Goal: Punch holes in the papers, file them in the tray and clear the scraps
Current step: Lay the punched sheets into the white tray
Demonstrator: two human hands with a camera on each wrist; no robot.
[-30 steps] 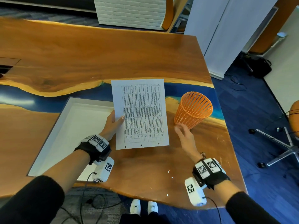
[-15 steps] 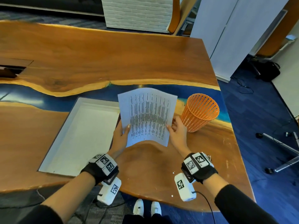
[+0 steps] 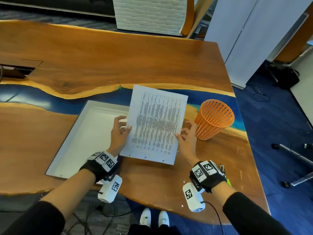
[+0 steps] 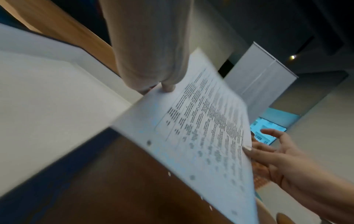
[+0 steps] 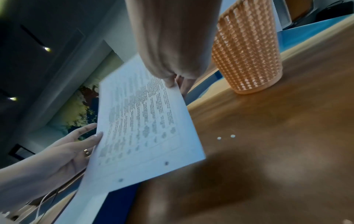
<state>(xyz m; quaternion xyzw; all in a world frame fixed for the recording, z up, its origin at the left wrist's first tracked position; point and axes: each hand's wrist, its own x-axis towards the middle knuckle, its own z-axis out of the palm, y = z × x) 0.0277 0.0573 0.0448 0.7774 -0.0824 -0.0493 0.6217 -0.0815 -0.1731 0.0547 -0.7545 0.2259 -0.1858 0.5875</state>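
A printed sheet of paper (image 3: 155,122) with three punched holes along its near edge hangs just above the wooden table, between the white tray (image 3: 88,138) and the orange mesh basket (image 3: 214,119). My left hand (image 3: 119,131) pinches the sheet's left edge, thumb on top (image 4: 168,87). At the right edge my right hand (image 3: 185,136) pinches it too, thumb on the print and fingers spread behind (image 4: 277,156). The tray holds nothing that I can see. Small white paper scraps (image 5: 219,138) lie on the wood near my right wrist (image 3: 184,181).
The table's near edge (image 3: 152,203) curves just below my wrists, with my shoes under it. The basket stands close beside my right hand. A dark cable hatch (image 3: 15,70) sits at the far left. White cabinets and a chair base stand to the right.
The sheet lay flat on the table under my left hand; my right hand came from the basket to its right edge. It rose, bowed upward, and is now flat again in both hands.
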